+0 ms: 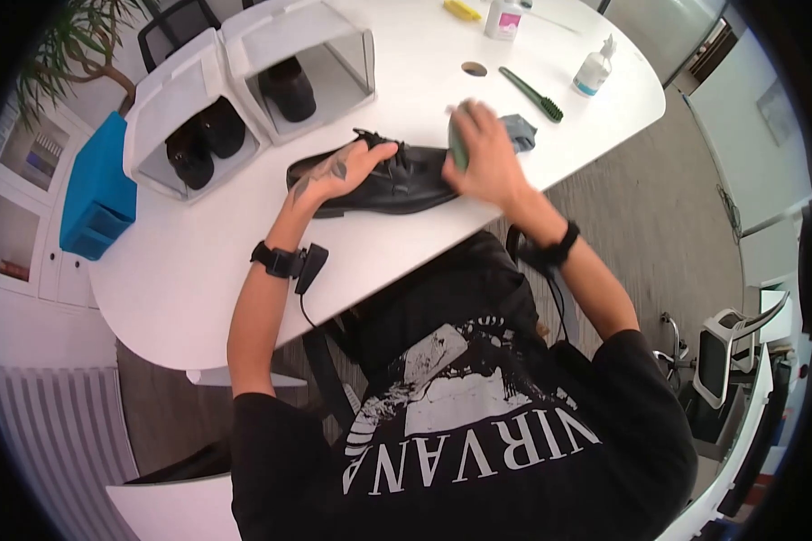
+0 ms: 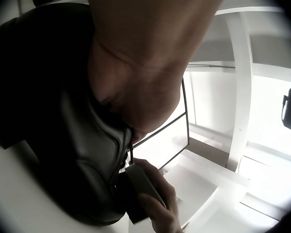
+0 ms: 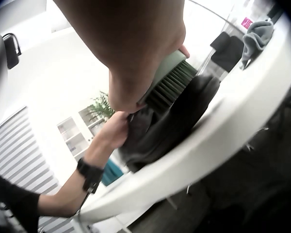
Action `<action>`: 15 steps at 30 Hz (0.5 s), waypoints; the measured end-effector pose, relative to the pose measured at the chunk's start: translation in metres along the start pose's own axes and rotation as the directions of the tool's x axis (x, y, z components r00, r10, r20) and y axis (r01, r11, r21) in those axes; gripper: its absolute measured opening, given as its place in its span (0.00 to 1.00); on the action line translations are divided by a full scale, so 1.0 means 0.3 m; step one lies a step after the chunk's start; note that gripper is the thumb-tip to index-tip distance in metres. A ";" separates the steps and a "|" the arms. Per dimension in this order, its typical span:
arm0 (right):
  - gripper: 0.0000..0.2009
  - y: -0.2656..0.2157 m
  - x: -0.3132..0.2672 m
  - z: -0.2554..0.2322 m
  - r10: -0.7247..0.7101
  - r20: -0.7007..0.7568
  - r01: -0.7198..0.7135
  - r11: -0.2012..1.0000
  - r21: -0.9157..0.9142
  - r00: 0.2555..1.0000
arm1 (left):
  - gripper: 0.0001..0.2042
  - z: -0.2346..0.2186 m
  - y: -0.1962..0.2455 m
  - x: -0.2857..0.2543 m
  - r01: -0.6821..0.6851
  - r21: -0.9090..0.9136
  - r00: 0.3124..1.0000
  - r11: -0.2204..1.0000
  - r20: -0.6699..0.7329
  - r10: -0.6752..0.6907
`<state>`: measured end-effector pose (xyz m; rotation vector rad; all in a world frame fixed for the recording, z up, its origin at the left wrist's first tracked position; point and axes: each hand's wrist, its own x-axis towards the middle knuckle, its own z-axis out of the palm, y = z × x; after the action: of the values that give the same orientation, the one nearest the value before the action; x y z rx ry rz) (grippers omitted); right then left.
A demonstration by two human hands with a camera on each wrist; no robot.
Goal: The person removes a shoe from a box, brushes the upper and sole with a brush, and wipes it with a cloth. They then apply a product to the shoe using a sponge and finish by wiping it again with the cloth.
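Observation:
A black lace-up dress shoe (image 1: 397, 194) lies on the white table, its toe pointing right in the head view. My left hand (image 1: 345, 171) holds it at the opening, thumb along the tongue and laces; the other fingers are hidden inside the shoe. In my right hand (image 1: 491, 164) is a green shoe brush (image 3: 170, 80), gripped by its back. The brush's dark bristles press on the shoe's toe end in the right wrist view. The right hand looks blurred in the head view. A grey cloth (image 1: 520, 132) lies just beyond that hand.
Two clear-fronted shoe boxes (image 1: 295, 45) with black shoes (image 1: 289, 88) inside stand behind the left hand. Further right lie a long-handled green brush (image 1: 534, 95), a pump bottle (image 1: 595, 68) and a pink-labelled bottle (image 1: 505, 20). A blue organizer (image 1: 99, 194) stands at the table's left end.

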<state>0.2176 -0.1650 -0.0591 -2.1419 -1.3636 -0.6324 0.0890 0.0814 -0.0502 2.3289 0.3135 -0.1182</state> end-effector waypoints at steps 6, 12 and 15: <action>0.36 -0.027 -0.092 -0.064 0.033 0.118 -0.049 0.989 0.139 0.992 | 0.30 -0.005 -0.019 0.046 0.020 0.028 0.999 0.999 0.035 -0.021; 0.33 0.035 0.002 -0.002 0.069 0.065 -0.078 0.986 0.146 0.995 | 0.28 0.014 -0.019 0.024 0.018 -0.103 1.000 0.995 0.015 -0.016; 0.35 0.017 0.026 0.065 0.066 0.040 -0.072 0.980 0.185 0.997 | 0.30 -0.020 0.000 0.017 -0.103 0.020 0.995 0.994 0.014 0.103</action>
<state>0.2273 -0.1489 -0.0696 -2.0476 -1.3052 -0.4250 0.0938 0.0865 -0.0469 2.3589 0.1860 -0.0865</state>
